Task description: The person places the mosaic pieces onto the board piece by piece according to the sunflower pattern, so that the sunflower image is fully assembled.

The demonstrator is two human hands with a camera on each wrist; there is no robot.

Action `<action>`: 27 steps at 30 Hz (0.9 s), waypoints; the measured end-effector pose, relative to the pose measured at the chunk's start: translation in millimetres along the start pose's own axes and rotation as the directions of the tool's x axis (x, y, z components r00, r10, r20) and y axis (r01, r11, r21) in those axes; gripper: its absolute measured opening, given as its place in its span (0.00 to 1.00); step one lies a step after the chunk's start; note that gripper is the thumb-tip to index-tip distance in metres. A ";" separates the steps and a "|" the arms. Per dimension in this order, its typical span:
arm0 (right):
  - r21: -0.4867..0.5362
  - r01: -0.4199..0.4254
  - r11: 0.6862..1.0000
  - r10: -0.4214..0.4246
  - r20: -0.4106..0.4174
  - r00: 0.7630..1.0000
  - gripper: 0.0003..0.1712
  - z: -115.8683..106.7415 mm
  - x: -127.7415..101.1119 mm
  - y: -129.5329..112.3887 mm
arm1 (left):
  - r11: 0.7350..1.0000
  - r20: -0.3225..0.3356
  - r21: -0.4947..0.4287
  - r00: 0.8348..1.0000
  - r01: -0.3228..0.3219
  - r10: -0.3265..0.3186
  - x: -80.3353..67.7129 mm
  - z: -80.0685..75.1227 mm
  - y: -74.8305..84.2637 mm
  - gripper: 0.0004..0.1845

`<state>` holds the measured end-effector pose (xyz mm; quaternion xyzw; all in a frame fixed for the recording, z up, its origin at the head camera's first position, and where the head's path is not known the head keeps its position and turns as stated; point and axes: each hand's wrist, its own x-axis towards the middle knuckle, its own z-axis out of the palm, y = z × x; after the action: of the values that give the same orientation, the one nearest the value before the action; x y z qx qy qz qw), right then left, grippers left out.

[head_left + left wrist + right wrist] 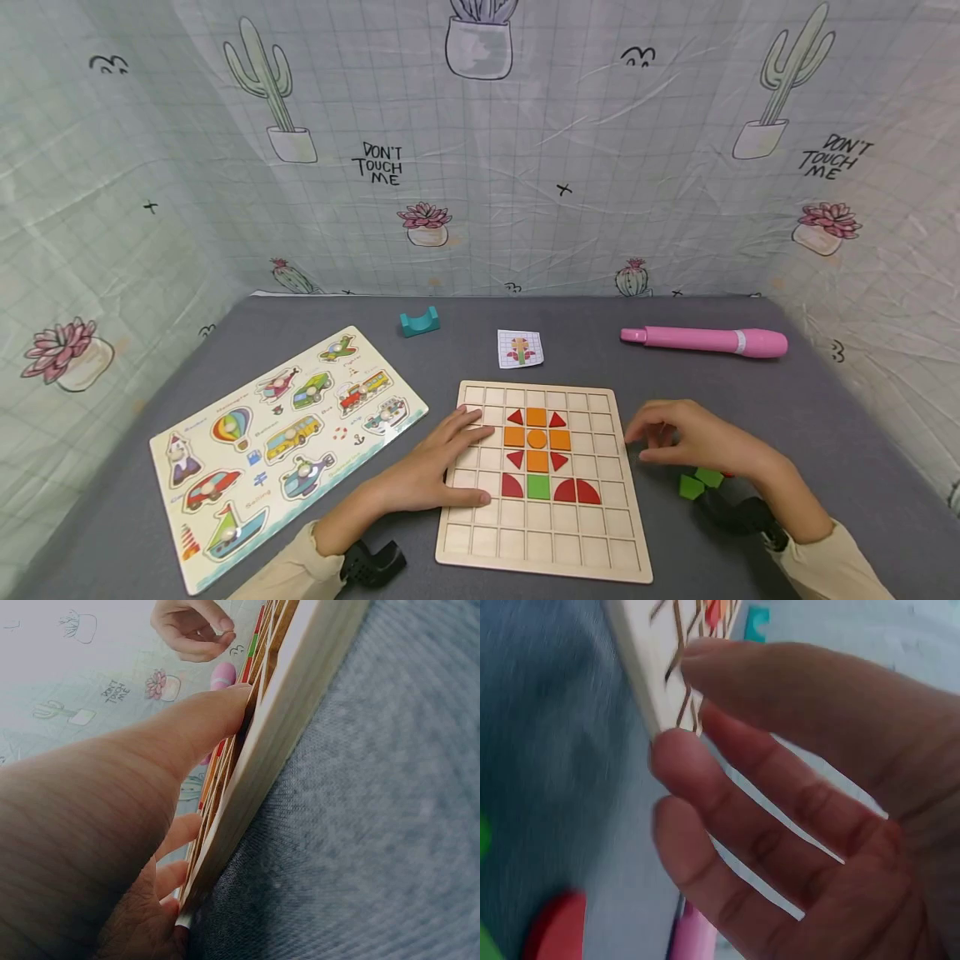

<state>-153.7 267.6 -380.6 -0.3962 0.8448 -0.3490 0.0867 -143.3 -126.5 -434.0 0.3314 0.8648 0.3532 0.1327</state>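
Note:
A wooden grid board bears several flat pieces: orange squares round an orange circle, red triangles, a green square and red quarter-circles. My left hand rests on the board's left side, fingers spread and thumb lying on the lower left cells. Just beyond the right edge hovers my right hand, its fingers loosely bent and nothing between them in the right wrist view. Green pieces lie on the table near the right wrist, partly hidden, with a red piece beside them.
A picture puzzle board lies on the left. Behind the grid board are a small pattern card and a teal arched block. Toward the back right is a pink pen-shaped object. A patterned curtain encloses the table.

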 end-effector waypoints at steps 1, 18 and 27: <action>0.004 -0.006 1.000 0.006 0.009 1.000 0.11 -2.4 -2.3 2.2 | 1.000 0.000 -0.001 1.000 0.001 -0.001 -0.1 0.0 0.0 0.44; -0.046 -0.089 0.995 0.091 0.058 0.994 0.13 -22.2 -28.7 31.0 | 1.000 -0.003 0.011 1.000 -0.002 0.002 -0.5 -0.3 1.4 0.44; -0.037 -0.141 0.989 0.143 0.085 0.986 0.15 -24.3 -32.6 36.0 | 1.000 -0.002 0.007 1.000 0.003 -0.003 -0.5 0.2 1.4 0.43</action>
<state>-164.0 320.0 -390.5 -0.3512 0.8716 -0.3110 0.1422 -142.2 -126.0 -433.2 0.3303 0.8666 0.3502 0.1313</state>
